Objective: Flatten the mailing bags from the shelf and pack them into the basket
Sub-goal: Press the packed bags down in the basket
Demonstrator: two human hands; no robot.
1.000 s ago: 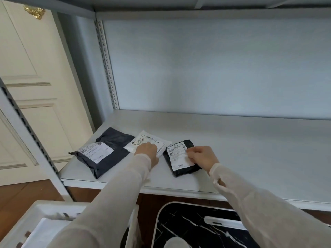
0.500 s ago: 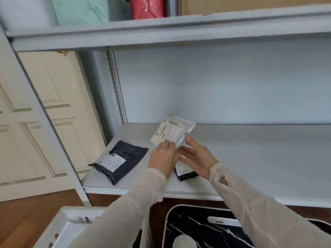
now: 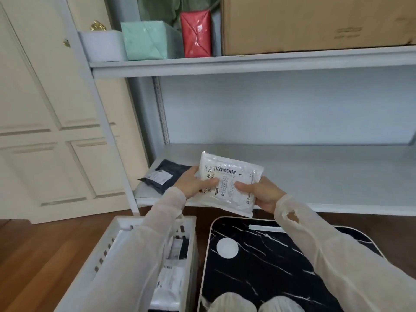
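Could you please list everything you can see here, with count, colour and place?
white mailing bag: one, white, held above the lower shelf edge
dark mailing bag: one, dark grey, left end of lower shelf
basket: one, white, on the floor at left, bags inside
shelf: one unit, grey, ahead
wrapped parcels: two, green and red, upper shelf
cardboard box: one, brown, upper shelf
marble board: one, black, lower right
door: cream, left
left hand: grip on white bag's left side
right hand: grip on its right side
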